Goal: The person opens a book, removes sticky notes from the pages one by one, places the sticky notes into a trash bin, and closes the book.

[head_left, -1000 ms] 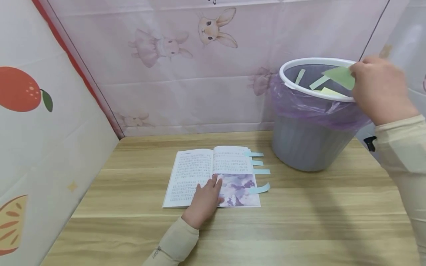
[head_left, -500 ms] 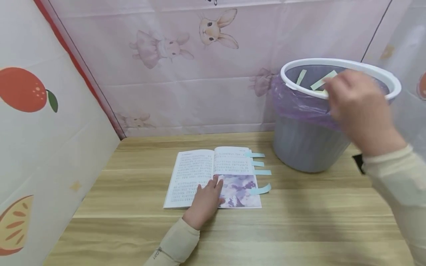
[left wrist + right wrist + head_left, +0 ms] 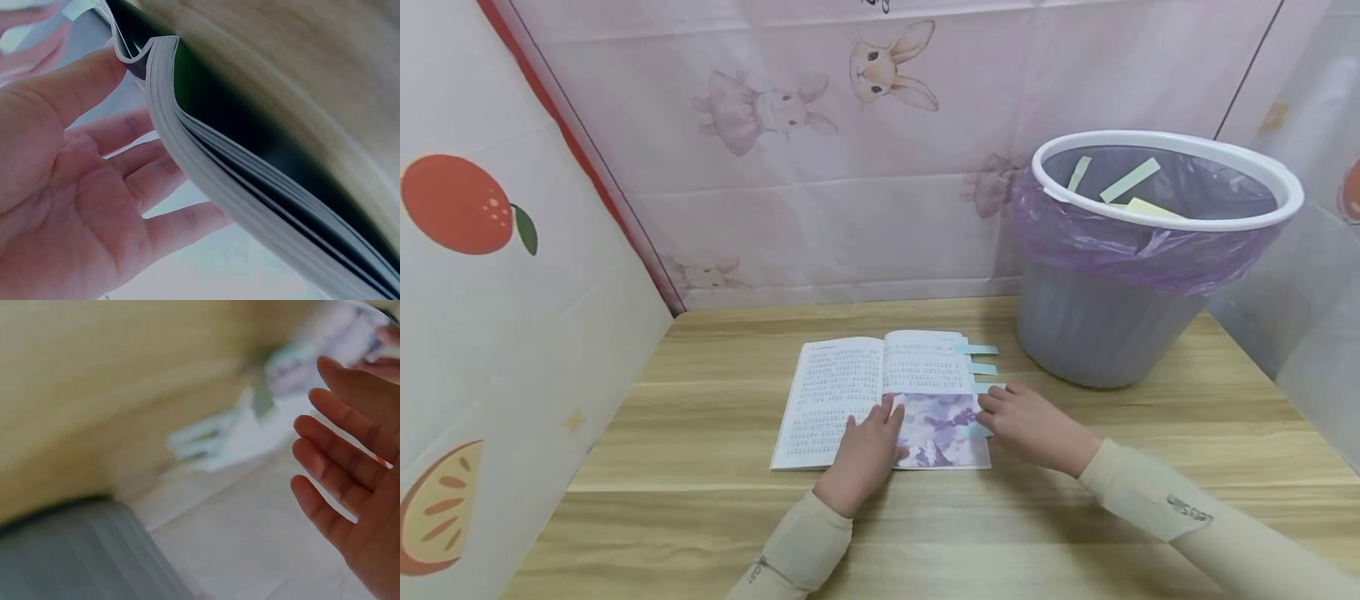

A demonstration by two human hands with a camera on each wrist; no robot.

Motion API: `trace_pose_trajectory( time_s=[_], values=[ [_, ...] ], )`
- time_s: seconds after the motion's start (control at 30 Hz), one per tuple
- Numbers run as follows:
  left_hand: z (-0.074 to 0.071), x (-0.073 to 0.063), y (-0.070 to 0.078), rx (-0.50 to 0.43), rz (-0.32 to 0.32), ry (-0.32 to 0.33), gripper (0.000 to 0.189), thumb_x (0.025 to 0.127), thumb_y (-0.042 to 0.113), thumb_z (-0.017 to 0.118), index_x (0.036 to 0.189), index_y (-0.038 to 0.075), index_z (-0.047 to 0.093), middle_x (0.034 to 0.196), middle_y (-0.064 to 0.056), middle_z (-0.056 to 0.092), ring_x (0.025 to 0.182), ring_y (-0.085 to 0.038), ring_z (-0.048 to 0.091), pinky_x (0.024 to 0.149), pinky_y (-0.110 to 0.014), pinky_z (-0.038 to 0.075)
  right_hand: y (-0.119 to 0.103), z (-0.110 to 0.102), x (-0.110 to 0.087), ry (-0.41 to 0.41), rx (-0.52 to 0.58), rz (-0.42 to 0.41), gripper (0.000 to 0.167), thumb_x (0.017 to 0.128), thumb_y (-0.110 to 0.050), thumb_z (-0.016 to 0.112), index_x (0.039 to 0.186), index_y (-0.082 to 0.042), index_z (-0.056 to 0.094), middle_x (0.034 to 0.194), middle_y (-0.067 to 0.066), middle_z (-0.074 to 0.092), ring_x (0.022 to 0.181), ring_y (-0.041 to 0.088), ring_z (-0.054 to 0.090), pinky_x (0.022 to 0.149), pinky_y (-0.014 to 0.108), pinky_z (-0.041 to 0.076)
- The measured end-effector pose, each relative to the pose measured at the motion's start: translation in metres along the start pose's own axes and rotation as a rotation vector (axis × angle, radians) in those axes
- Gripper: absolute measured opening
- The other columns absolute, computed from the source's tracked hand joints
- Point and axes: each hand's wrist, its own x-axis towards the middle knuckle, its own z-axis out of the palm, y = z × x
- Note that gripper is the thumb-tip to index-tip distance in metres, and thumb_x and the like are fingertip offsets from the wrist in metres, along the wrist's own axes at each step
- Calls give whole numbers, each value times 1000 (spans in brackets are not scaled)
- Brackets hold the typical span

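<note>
An open book [image 3: 842, 392] lies on the table, its right page printed with a purple picture [image 3: 936, 417] on the lower half. Several light blue sticky tabs [image 3: 981, 368] jut from its right edge. My left hand [image 3: 865, 454] rests on the book near the centre fold, fingers extended over the pages; the left wrist view shows the page edges [image 3: 206, 181] beside the palm [image 3: 81, 206]. My right hand [image 3: 1030, 425] is at the book's right edge, fingertips at the lowest tab [image 3: 977, 430]. In the right wrist view its fingers [image 3: 337, 462] are spread and slightly bent, with nothing between them.
A grey bin [image 3: 1097, 325] with a white rim [image 3: 1150, 222] and purple liner [image 3: 1112, 250] stands at the table's back right. Paper strips [image 3: 1130, 181] and a yellow piece [image 3: 1150, 207] are inside. A rabbit-print backdrop [image 3: 820, 225] rises behind the wooden table [image 3: 715, 425].
My right hand moved from over the bin, where it held a green paper piece, down and left to the book's right edge, and the paper is gone from it. The left hand stayed put.
</note>
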Motion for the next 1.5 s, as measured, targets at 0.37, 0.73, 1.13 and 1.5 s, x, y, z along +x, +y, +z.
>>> trace_pose_trajectory(
  time_s=[0.37, 0.73, 1.13, 1.5],
  values=[
    [-2, -2, 2, 18, -4, 3, 58, 89, 28, 67, 136, -1, 50, 144, -20, 44, 126, -32, 50, 95, -59, 43, -10, 21, 5, -44, -128, -10, 19, 71, -1, 76, 83, -11, 65, 79, 0, 60, 75, 18, 56, 63, 28, 41],
    [-2, -2, 1, 4, -6, 0, 58, 89, 28, 67, 136, -1, 50, 145, -20, 44, 127, -33, 50, 96, -60, 42, -15, 27, 6, -40, -166, 0, 18, 72, -3, 76, 83, -10, 64, 77, 0, 59, 72, 19, 53, 62, 29, 39],
    [-1, -1, 1, 16, -3, 7, 57, 89, 28, 67, 136, -1, 50, 144, -20, 44, 125, -34, 51, 95, -59, 43, -14, 28, 7, -50, -80, 164, 19, 72, 5, 72, 83, -7, 63, 77, 4, 58, 74, 22, 57, 61, 31, 42],
    [0, 1, -1, 19, 0, 8, 59, 89, 29, 67, 137, -1, 50, 144, -21, 44, 125, -34, 51, 95, -60, 44, 44, -45, 8, 486, 9, 254, 13, 79, 9, 57, 89, 6, 63, 86, 19, 61, 70, 32, 57, 57, 39, 49]
  ],
)
